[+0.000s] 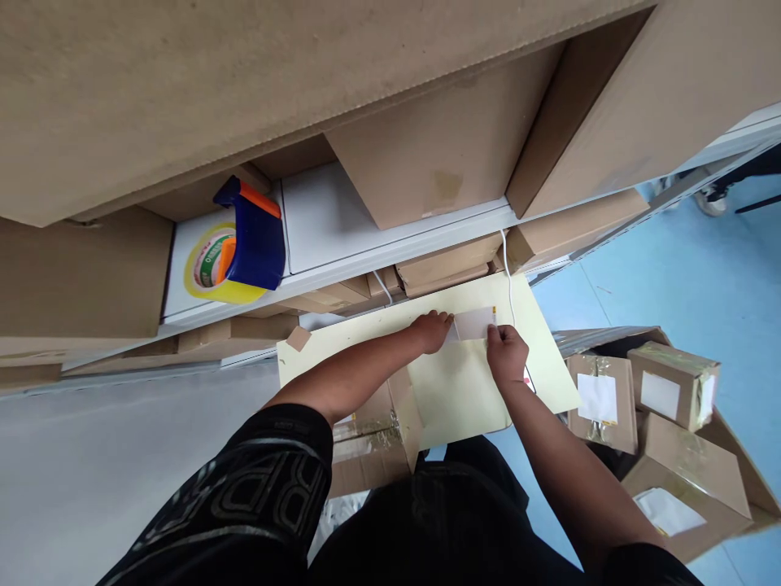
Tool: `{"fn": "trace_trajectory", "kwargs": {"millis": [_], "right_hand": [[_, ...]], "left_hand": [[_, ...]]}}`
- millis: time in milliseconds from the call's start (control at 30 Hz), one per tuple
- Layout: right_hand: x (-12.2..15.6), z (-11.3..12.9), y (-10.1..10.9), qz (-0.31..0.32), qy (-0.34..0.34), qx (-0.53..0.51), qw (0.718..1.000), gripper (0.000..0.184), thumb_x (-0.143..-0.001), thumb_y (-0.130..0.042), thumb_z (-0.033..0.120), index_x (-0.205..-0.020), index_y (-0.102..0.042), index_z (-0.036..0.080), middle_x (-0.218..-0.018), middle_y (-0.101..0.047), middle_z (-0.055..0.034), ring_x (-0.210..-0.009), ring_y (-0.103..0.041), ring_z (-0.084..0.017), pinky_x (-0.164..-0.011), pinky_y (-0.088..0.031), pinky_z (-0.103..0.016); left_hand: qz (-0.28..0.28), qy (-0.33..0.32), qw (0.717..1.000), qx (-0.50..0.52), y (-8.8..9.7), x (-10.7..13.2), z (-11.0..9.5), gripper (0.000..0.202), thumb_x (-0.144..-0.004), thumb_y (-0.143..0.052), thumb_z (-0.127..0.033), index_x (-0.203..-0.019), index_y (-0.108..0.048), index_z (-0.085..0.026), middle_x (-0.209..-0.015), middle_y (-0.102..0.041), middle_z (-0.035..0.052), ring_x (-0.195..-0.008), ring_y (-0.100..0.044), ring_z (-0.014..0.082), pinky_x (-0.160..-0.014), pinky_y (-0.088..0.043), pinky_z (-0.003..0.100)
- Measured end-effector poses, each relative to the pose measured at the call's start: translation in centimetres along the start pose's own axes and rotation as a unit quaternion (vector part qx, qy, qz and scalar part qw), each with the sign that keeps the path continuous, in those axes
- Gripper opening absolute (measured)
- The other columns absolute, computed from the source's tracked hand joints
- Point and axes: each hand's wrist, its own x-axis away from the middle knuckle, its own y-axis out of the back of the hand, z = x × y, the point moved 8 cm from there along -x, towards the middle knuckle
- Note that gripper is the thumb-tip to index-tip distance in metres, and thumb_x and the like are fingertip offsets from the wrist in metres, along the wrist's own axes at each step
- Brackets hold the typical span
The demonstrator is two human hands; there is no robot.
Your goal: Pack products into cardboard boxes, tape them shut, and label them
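Note:
Over a cream-coloured tabletop (pixel 457 399) both my hands are at a white paper slip (pixel 474 324) with a small orange-yellow mark at its right edge. My left hand (pixel 433 332) is closed at the slip's left end, the fingertips partly hidden. At the right end, my right hand (pixel 508 356) pinches the slip between thumb and fingers. A taped cardboard box (pixel 369 456) stands close below my left forearm, partly covered by it.
A blue tape dispenser (pixel 259 240) with a roll of clear yellowish tape (pixel 198 285) sits on the white shelf (pixel 323 220). Large cardboard boxes (pixel 439 138) crowd that shelf. A white cable (pixel 508 277) hangs onto the tabletop. At right, an open carton (pixel 750 488) holds several labelled boxes.

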Motion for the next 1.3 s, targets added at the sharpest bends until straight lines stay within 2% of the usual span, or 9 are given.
{"fn": "trace_trajectory", "kwargs": {"millis": [200,367,567,667,767,867,1033,1133,1300], "right_hand": [[1.1,-0.4,2.4,-0.042,-0.008,-0.004,0.999,0.039,-0.093,-0.053,0.056,-0.071,-0.055,0.024,-0.063,-0.064,-0.002,-0.063,-0.055,-0.021,-0.064,-0.039,-0.031],[3.4,1.8,6.0,-0.05,0.037,-0.042,0.997,0.039,-0.094,-0.056,0.059,-0.079,-0.06,0.023,-0.062,-0.063,0.0002,-0.063,-0.06,-0.021,-0.065,-0.043,-0.031],[6.1,5.6,7.9,0.09,0.045,-0.21,0.973,0.036,-0.09,-0.068,0.054,-0.075,-0.062,0.022,-0.063,-0.062,0.0027,-0.062,-0.06,-0.016,-0.063,-0.046,-0.028],[6.5,7.8,7.5,0.143,0.027,-0.314,0.938,0.033,-0.086,-0.074,0.049,-0.073,-0.061,0.022,-0.061,-0.062,0.0031,-0.057,-0.057,-0.015,-0.06,-0.046,-0.028],[7.0,10.5,6.7,0.172,0.011,-0.382,0.908,0.031,-0.08,-0.08,0.045,-0.072,-0.06,0.023,-0.06,-0.061,0.0038,-0.052,-0.056,-0.014,-0.054,-0.045,-0.028],[9.2,13.7,5.3,0.197,0.01,-0.426,0.883,0.032,-0.078,-0.081,0.047,-0.073,-0.06,0.023,-0.058,-0.059,0.0041,-0.051,-0.057,-0.014,-0.052,-0.045,-0.028],[18.3,18.7,0.4,0.319,0.004,-0.44,0.84,0.038,-0.075,-0.084,0.051,-0.093,-0.069,0.021,-0.077,-0.071,-0.0018,-0.063,-0.062,-0.017,-0.057,-0.049,-0.03],[24.4,20.5,-2.1,0.371,-0.011,-0.406,0.835,0.034,-0.073,-0.088,0.041,-0.092,-0.072,0.018,-0.079,-0.073,-0.0036,-0.066,-0.063,-0.017,-0.058,-0.048,-0.03],[31.2,23.4,-3.4,0.389,-0.002,-0.396,0.832,0.027,-0.075,-0.087,0.036,-0.09,-0.073,0.017,-0.076,-0.073,-0.004,-0.058,-0.061,-0.016,-0.054,-0.048,-0.029]], "left_hand": [[0.009,0.012,1.0,-0.007,-0.1,0.7,-1.1,0.093,-0.078,-0.061,-0.009,-0.162,-0.023,-0.011,-0.153,-0.043,0.0225,-0.132,-0.045,0.0367,-0.1,-0.049,0.047],[0.031,0.045,0.997,0.058,1.1,1.0,-0.8,0.095,-0.078,-0.065,-0.016,-0.163,-0.023,-0.011,-0.155,-0.043,0.0238,-0.138,-0.043,0.0391,-0.106,-0.046,0.048],[0.043,0.037,0.971,0.231,5.2,3.0,1.0,0.057,-0.099,-0.044,-0.053,-0.144,-0.056,-0.021,-0.134,-0.067,0.0132,-0.118,-0.065,0.0284,-0.098,-0.051,0.039],[0.005,-0.03,0.868,0.496,7.2,7.5,0.6,0.067,-0.099,-0.033,-0.069,-0.122,-0.069,-0.017,-0.118,-0.073,0.0131,-0.096,-0.07,0.0222,-0.087,-0.055,0.036],[-0.043,-0.119,0.768,0.627,8.5,14.2,-0.6,0.066,-0.087,-0.054,-0.078,-0.101,-0.072,-0.016,-0.098,-0.073,0.0109,-0.081,-0.068,0.0195,-0.077,-0.056,0.035],[-0.155,-0.11,0.742,0.643,8.5,21.1,-0.5,0.05,-0.077,-0.078,-0.065,-0.083,-0.068,-0.016,-0.077,-0.067,0.0025,-0.07,-0.064,0.0154,-0.068,-0.053,0.029],[-0.33,-0.034,0.698,0.635,6.5,30.8,0.2,0.04,-0.085,-0.073,-0.056,-0.079,-0.066,-0.017,-0.069,-0.066,-0.0004,-0.065,-0.063,0.014,-0.063,-0.047,0.025],[-0.367,-0.051,0.65,0.664,4.9,35.9,0.0,0.036,-0.086,-0.074,-0.052,-0.084,-0.068,-0.016,-0.073,-0.069,0.001,-0.068,-0.066,0.0155,-0.066,-0.05,0.027],[-0.398,-0.101,0.559,0.721,1.8,43.9,0.7,0.031,-0.085,-0.075,-0.045,-0.091,-0.072,-0.015,-0.083,-0.074,0.0046,-0.074,-0.069,0.0164,-0.077,-0.056,0.033]]}}
